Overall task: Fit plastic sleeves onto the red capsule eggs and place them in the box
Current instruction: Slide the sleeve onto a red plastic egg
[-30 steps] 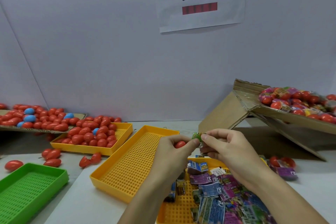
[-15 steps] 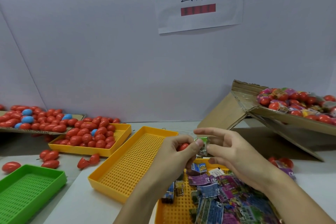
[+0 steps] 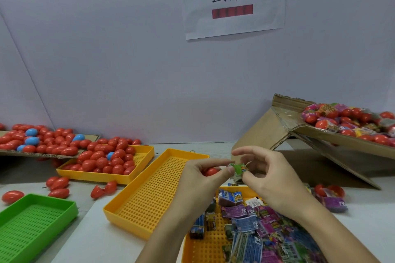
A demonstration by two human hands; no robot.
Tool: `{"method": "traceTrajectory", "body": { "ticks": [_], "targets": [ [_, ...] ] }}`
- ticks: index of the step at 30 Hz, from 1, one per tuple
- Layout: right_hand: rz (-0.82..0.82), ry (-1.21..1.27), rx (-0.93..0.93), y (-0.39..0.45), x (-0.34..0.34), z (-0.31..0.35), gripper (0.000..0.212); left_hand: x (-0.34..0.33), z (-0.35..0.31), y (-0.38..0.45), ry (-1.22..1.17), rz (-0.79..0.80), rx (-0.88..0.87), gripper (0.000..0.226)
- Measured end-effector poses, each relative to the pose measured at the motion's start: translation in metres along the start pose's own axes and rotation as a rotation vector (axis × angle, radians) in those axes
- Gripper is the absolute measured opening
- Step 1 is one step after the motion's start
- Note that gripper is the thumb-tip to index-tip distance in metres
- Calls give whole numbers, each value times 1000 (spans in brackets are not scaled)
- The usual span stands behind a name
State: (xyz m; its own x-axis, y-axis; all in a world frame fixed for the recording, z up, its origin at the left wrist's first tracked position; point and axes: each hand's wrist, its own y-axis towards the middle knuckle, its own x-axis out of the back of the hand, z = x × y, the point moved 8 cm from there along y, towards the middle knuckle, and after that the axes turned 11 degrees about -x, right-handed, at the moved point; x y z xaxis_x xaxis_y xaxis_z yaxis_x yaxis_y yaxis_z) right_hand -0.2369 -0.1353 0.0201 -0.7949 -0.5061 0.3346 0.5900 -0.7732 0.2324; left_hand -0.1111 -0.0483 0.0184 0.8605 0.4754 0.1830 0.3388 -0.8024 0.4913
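At the far left, a flat sheet of cardboard [image 3: 12,151] is seen heaped with red capsule eggs [image 3: 53,141] and a few blue eggs [image 3: 32,140]. Below it, a green perforated tray [image 3: 70,209] is cut off by the lower left corner, and several loose red eggs [image 3: 57,186] are scattered on the white table [image 3: 89,239] beside it. Next to the right, a yellow tray [image 3: 147,156] is filled with more red eggs, one blue among them. A second yellow tray [image 3: 119,215] is laid at a slant nearer the middle, nothing resting on its holes.

Over that tray's right edge the left hand [image 3: 201,183] is held, its fingers curled round a red egg [image 3: 210,171] that shows only partly between thumb and fingers. Just to its right, a green printed sleeve [image 3: 238,169] is pinched by the thumb and a finger of the right hand [image 3: 271,183], whose other fingers are spread; the left thumb tip touches the sleeve too. Whether the egg has entered the sleeve cannot be told.

Beneath the hands, a third yellow tray [image 3: 205,250] is piled with flat printed sleeves [image 3: 256,230]. At the right, a tilted cardboard box [image 3: 284,117] is seen holding sleeved eggs [image 3: 346,121]. On the wall above, a paper sign [image 3: 233,0] is fixed.
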Motion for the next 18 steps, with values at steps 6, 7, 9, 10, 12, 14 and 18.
{"method": "traceTrajectory", "body": {
  "ticks": [6,7,9,10,12,14,18],
  "targets": [
    [-43,-69,50,1,1,-1,43,1,4,1,-22,-4,9,6],
    [-40,-77,55,1,1,0,44,0,5,1,-34,6,14,5],
    [-11,-65,70,-1,-1,2,44,-2,6,1,-82,23,27,2],
    [18,-39,76,-2,-3,3,44,-3,6,1,-118,30,36,3],
    [101,37,74,-4,-9,7,45,-7,7,0,-204,57,54,8],
    [179,99,67,-5,-13,9,48,-11,6,-1,-287,105,84,12],
    [345,275,20,-2,-20,4,57,-20,8,-4,-370,219,161,12]
  ]
}}
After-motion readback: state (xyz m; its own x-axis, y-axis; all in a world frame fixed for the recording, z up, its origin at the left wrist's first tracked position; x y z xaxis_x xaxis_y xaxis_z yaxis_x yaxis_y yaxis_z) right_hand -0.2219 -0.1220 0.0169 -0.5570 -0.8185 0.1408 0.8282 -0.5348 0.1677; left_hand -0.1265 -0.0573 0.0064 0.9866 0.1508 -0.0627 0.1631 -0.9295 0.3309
